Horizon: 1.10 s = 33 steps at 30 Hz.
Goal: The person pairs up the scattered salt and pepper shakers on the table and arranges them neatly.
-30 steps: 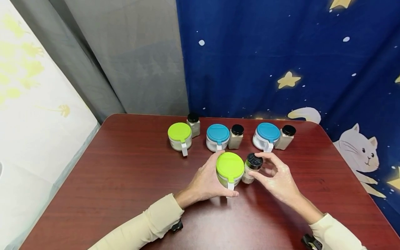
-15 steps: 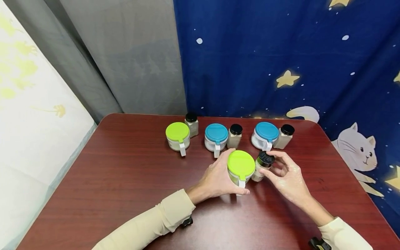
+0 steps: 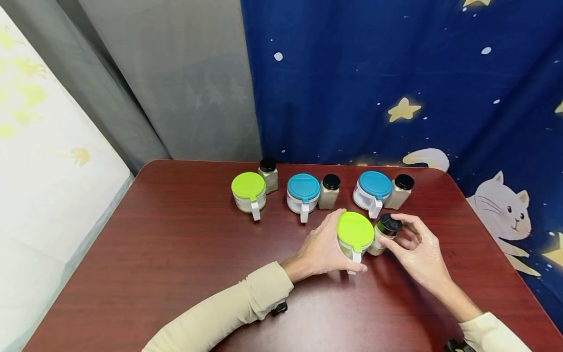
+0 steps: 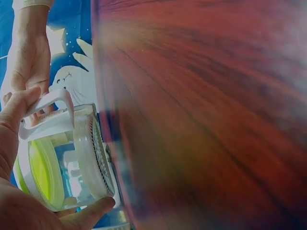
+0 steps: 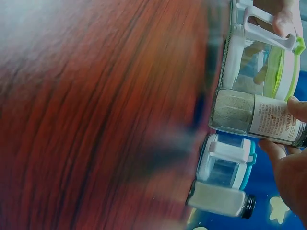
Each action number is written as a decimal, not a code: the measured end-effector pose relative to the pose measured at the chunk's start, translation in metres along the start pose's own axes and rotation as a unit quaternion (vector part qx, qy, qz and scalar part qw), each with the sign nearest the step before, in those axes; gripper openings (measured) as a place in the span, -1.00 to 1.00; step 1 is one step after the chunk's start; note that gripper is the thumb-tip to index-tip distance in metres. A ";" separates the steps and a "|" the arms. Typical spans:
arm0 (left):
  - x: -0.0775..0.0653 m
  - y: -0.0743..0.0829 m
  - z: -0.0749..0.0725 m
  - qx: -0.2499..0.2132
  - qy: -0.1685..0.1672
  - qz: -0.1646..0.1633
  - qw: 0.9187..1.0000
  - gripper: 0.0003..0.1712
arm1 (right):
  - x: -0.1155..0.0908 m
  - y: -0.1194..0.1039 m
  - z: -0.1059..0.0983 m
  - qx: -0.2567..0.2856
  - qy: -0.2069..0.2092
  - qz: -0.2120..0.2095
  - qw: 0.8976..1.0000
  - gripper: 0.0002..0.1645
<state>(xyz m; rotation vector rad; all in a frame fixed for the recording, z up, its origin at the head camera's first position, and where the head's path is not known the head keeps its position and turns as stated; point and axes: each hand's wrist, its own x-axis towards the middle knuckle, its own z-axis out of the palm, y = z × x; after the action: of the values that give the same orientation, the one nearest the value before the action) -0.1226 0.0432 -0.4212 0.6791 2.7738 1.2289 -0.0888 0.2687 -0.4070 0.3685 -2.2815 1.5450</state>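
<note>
My left hand (image 3: 323,248) grips a clear seasoning jar (image 3: 355,231) with a bright green lid and a white handle. In the left wrist view the thumb lies by the handle (image 4: 53,127), and a finger reaches the jar's base. Right beside that jar, my right hand (image 3: 420,254) holds a glass spice bottle (image 3: 389,225) by its upper part, thumb on one side and fingers on the other. The bottle has a black cap, and the right wrist view shows a pale powder inside and a printed label (image 5: 273,119). Jar and bottle stand side by side, closely spaced.
Along the back of the red-brown table (image 3: 184,254) stand a green-lidded jar (image 3: 248,187) and two blue-lidded jars (image 3: 303,187) (image 3: 375,185). Beside each is a black-capped spice bottle (image 3: 269,176) (image 3: 329,191) (image 3: 399,191). A blue starry curtain (image 3: 334,83) hangs behind.
Both hands have moved to the right across the table, carrying the green-lidded jar and the spice bottle along together. The row at the back keeps its arrangement.
</note>
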 end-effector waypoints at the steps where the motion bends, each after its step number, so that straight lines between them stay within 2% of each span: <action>1: 0.001 0.001 0.001 -0.001 0.001 0.000 1.000 0.42 | 0.000 0.001 -0.001 0.000 0.001 0.000 1.000 -0.24; 9: 0.015 0.014 0.011 -0.008 0.011 0.011 1.000 0.42 | 0.004 0.006 -0.015 -0.011 0.026 -0.016 0.999 -0.23; 16: 0.025 0.024 0.021 0.008 0.019 -0.005 1.000 0.42 | 0.007 0.011 -0.026 -0.009 0.034 -0.022 0.999 -0.25; 24: 0.033 0.033 0.038 0.005 0.016 -0.017 1.000 0.42 | 0.005 0.017 -0.038 -0.053 0.049 0.004 0.997 -0.23; 27: 0.034 0.034 0.046 0.027 0.000 -0.019 0.999 0.45 | 0.002 0.023 -0.041 -0.059 0.044 0.013 0.997 -0.23; 33: 0.039 0.040 0.057 0.106 -0.021 -0.018 0.994 0.57 | -0.002 0.030 -0.046 -0.050 0.053 0.029 0.997 -0.23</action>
<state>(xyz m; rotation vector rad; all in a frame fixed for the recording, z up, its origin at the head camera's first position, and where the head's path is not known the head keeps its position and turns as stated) -0.1311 0.1226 -0.4262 0.6564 2.8937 0.9101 -0.0927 0.3226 -0.4177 0.1922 -2.2942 1.4357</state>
